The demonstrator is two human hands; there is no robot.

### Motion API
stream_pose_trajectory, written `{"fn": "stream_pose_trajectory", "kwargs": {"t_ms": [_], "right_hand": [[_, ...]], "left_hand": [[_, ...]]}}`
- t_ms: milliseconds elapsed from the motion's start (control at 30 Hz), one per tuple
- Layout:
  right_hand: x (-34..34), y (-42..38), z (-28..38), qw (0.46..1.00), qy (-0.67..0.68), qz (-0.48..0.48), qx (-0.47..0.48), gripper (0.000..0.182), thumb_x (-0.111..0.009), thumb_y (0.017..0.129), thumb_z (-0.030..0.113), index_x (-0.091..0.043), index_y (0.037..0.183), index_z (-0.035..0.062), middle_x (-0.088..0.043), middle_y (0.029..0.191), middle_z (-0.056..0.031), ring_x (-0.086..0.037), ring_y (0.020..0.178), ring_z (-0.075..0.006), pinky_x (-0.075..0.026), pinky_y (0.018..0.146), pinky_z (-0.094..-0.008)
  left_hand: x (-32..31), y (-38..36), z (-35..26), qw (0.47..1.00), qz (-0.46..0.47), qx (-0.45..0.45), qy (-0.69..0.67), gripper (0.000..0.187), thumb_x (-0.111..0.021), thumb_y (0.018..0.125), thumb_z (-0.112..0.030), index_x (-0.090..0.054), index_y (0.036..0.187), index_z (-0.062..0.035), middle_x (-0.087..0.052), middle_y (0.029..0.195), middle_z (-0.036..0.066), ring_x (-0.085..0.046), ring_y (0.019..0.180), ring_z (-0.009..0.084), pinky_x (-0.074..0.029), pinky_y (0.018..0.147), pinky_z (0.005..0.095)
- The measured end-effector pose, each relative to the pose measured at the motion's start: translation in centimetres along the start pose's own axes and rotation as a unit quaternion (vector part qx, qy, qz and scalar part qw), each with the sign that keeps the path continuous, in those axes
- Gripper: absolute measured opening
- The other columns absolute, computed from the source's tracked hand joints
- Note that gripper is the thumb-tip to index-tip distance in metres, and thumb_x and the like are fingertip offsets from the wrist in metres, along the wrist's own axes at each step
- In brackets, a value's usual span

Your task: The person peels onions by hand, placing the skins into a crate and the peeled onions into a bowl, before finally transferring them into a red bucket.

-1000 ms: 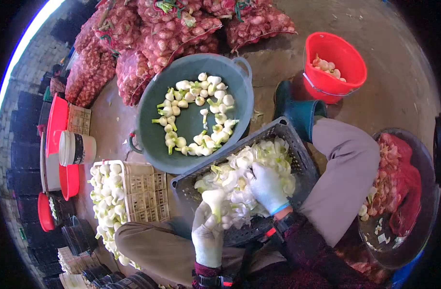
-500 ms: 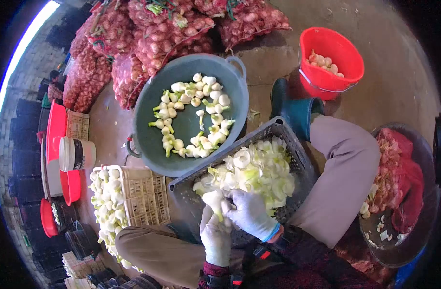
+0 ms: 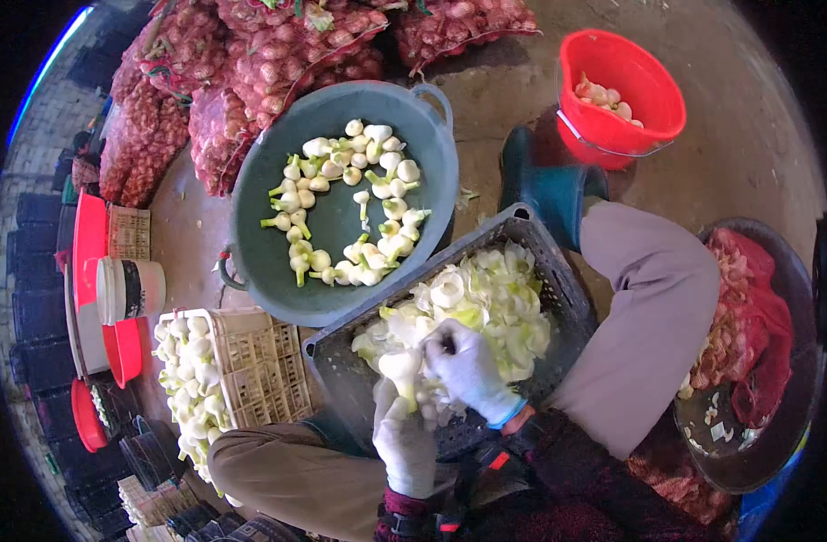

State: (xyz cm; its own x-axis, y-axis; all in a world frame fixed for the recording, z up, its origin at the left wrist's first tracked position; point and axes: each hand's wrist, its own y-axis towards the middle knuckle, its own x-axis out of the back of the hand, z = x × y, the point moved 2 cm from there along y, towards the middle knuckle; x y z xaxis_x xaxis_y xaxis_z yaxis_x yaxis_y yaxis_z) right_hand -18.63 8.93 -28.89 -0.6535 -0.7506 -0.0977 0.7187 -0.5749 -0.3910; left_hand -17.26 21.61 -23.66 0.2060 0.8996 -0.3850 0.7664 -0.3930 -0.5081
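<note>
My left hand (image 3: 404,447), in a pale glove, grips a white garlic bulb (image 3: 400,363) by its green stem, with the bulb pointing up. Just right of the bulb is my gloved right hand (image 3: 472,369). Its fingers are curled together, and whatever they pinch is hidden. Both hands are over the near side of a dark slotted crate (image 3: 565,282), where a heap of white and pale green garlic peels (image 3: 508,312) lies. Beyond the crate, a grey-green tub (image 3: 341,203) contains several cleaned garlic bulbs (image 3: 377,262) with short stems.
To the left, a cream basket (image 3: 264,366) lies tipped with garlic bulbs (image 3: 192,379) at its mouth. Red net sacks (image 3: 278,54) are piled at the back. A red bucket (image 3: 621,99) stands back right; a dark basin (image 3: 802,361) with a red net is right. My knees flank the crate.
My right hand has lifted off the bulb's stem and moved slightly up, its fingers curling. The left hand keeps its hold on the garlic. The whole view has shifted slightly.
</note>
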Motion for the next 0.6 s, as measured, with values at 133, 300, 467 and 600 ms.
{"fn": "stream_pose_trajectory", "kwargs": {"t_ms": [133,300,467,600], "right_hand": [[0.6,-0.4,1.2,0.995,0.053,0.032,0.083,0.014,-0.06,0.09,0.014,-0.062,0.089,0.0007,-0.063,0.07,-0.0008,-0.059,0.065,-0.0086,-0.047,0.057,-0.0243],[0.5,0.3,-0.8,0.994,0.042,0.083,0.065,0.024,-0.061,0.092,0.025,-0.06,0.092,0.0008,-0.066,0.073,-0.0059,-0.06,0.068,-0.0138,-0.05,0.063,-0.0283],[2.9,1.4,-0.6,0.99,-0.119,-0.064,0.041,0.02,-0.059,0.085,0.017,-0.062,0.091,-0.0024,-0.068,0.084,-0.0129,-0.061,0.075,-0.0235,-0.049,0.072,-0.0356],[4.1,0.3,1.8,0.991,-0.125,-0.048,-0.016,0.02,-0.059,0.086,0.012,-0.062,0.101,-0.0012,-0.065,0.083,-0.01,-0.061,0.067,-0.0187,-0.049,0.06,-0.0322]], "left_hand": [[0.2,0.0,-0.8,0.986,-0.037,0.081,-0.138,0.041,-0.048,0.091,-0.024,-0.05,0.124,0.0008,-0.056,0.081,0.002,-0.047,0.061,0.0116,-0.036,0.051,0.022],[0.7,0.1,-0.8,0.983,-0.062,0.123,-0.125,0.031,-0.046,0.092,-0.024,-0.054,0.11,0.0003,-0.05,0.072,0.002,-0.039,0.051,0.0125,-0.032,0.047,0.0228],[0.1,-0.9,-2.4,0.98,-0.028,0.117,-0.161,0.042,-0.05,0.091,-0.031,-0.052,0.117,0.0017,-0.048,0.07,0.001,-0.04,0.052,0.0124,-0.032,0.049,0.0229],[1.1,-4.9,-13.2,0.995,-0.071,-0.071,0.011,0.04,-0.056,0.091,-0.023,-0.052,0.12,0.0042,-0.06,0.083,0.007,-0.052,0.061,0.0116,-0.04,0.052,0.0214]]}}
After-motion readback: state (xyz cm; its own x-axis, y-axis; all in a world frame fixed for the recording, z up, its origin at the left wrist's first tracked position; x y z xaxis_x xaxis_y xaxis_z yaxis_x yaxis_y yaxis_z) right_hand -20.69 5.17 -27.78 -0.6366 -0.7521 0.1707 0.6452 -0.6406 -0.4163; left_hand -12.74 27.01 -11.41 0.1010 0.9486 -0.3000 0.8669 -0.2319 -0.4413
